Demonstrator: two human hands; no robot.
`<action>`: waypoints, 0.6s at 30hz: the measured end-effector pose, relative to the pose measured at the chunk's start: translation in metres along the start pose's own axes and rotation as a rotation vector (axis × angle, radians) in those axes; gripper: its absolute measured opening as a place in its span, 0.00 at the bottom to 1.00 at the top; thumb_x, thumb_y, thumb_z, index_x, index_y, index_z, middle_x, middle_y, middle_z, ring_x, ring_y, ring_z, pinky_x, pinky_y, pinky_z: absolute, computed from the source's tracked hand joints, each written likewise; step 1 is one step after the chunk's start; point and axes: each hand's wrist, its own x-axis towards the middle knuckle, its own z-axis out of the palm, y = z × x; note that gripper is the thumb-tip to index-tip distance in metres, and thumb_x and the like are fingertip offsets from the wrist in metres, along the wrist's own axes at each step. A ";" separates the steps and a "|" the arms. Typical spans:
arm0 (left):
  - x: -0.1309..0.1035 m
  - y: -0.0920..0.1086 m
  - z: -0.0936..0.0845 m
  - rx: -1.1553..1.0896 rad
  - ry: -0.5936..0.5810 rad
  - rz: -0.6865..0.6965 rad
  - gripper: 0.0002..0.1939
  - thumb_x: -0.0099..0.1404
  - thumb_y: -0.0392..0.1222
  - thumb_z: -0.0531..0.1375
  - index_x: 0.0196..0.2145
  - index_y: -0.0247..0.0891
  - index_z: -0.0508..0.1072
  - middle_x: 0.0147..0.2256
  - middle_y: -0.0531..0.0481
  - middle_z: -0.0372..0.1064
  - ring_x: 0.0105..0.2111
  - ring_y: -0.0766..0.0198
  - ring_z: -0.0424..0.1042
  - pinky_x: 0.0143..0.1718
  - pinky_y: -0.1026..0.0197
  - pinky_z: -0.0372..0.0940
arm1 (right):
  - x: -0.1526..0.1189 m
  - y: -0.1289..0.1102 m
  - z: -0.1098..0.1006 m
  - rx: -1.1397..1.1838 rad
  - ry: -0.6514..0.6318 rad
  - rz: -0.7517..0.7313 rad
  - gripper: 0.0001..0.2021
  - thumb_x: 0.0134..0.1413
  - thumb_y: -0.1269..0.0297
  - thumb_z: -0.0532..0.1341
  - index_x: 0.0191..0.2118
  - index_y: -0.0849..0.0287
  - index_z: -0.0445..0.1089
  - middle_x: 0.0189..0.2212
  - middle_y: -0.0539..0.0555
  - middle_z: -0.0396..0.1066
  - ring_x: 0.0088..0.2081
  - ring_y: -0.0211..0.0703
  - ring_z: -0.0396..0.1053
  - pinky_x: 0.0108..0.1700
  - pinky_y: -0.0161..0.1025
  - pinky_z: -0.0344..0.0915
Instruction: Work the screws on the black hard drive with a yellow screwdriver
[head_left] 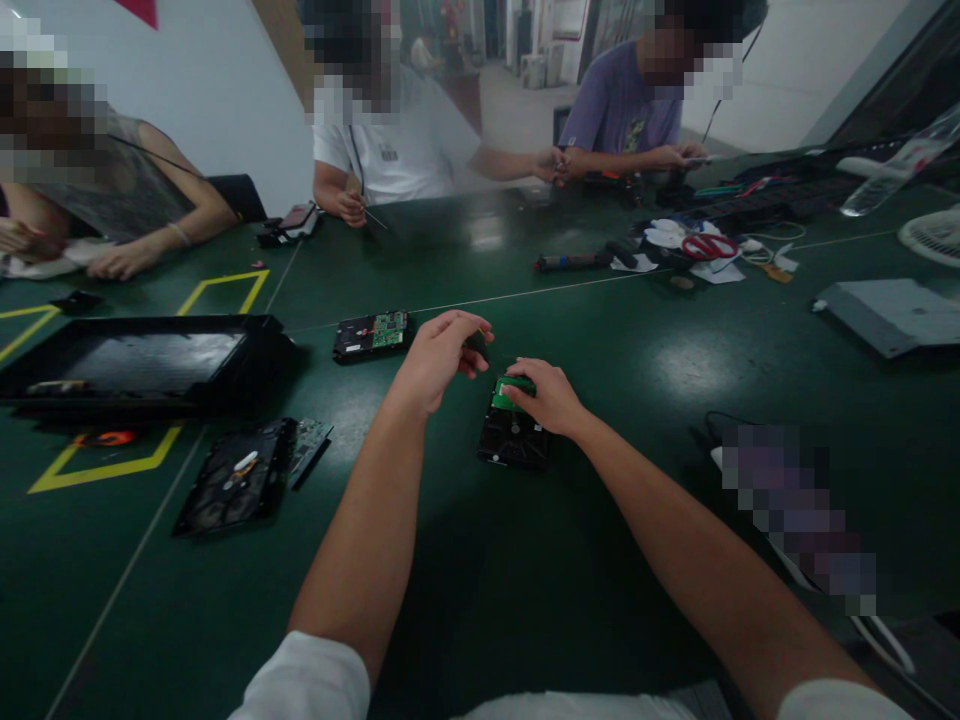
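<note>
A black hard drive with a green circuit board [514, 430] lies on the dark green table in front of me. My right hand [551, 395] rests on its upper right part, the fingers bent over the green board and gripping the drive. Just up and left of that drive, my left hand [450, 355] is raised with curled fingers around a small dark item that I cannot make out. Left of my left hand lies another hard drive [371, 336] with its board facing up.
A black tray [150, 360] is at the left, with an opened drive [236, 475] and a loose board [309, 448] below it. A grey metal box [889, 315] and a blurred phone-like item stand right. Red scissors [710, 247] lie beyond. Three people sit across the table.
</note>
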 end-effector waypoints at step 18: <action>0.003 -0.002 -0.003 -0.009 0.034 0.052 0.09 0.64 0.45 0.60 0.34 0.38 0.76 0.38 0.45 0.77 0.21 0.69 0.70 0.19 0.65 0.58 | 0.000 0.001 0.000 0.000 0.010 -0.003 0.13 0.66 0.54 0.63 0.53 0.48 0.72 0.58 0.55 0.73 0.66 0.55 0.62 0.62 0.63 0.57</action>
